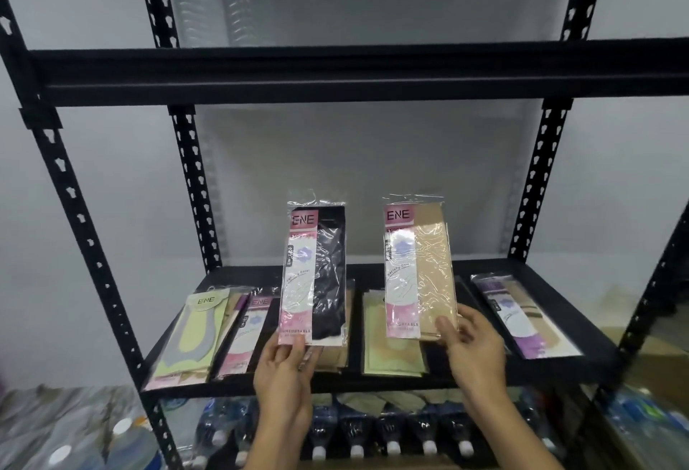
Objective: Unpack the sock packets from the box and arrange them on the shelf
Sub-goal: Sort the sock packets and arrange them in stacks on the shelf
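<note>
Mid-placement: left hand pinches clear-wrapped black sock packet, right hand pinches clear-wrapped beige sock packet, above front edge of black metal shelf; next, lay each flat.

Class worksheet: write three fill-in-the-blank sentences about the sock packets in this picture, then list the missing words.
1. The left packet, held by the left hand, contains ____ socks.
2. The right packet, held by the right hand, contains ____ socks.
3. The flat packet lying farthest right on the shelf has a ____ label.

Missing words: black; beige; purple.
</note>
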Motion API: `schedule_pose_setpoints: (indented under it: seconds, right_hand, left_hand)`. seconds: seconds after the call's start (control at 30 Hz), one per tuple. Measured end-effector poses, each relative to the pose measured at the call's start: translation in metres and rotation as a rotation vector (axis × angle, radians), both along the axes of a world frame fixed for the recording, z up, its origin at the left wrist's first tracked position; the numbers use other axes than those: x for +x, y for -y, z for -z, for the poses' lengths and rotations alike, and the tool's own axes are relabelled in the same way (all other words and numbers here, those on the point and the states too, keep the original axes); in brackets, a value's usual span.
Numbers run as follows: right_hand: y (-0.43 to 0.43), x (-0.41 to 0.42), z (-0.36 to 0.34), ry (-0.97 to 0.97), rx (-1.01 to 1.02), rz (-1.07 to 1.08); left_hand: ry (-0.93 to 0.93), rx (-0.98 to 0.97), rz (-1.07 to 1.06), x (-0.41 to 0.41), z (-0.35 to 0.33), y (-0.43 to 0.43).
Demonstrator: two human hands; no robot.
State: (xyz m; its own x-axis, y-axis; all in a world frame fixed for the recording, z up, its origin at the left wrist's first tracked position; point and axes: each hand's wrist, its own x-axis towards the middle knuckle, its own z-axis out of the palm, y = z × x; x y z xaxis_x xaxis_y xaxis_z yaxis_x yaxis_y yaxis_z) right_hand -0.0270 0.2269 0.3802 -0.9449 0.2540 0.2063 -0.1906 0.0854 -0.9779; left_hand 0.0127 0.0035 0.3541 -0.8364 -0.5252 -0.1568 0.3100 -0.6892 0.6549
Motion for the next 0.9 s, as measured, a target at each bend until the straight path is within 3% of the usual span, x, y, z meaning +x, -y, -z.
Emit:
schedule_pose_setpoints:
  seconds: [0.9]
  right_hand:
    - [0.097,-0.013,0.026,0.175,0.018,-0.194]
  left_hand:
    - [0.016,0.02,-0.202,0.039,0.007,0.09]
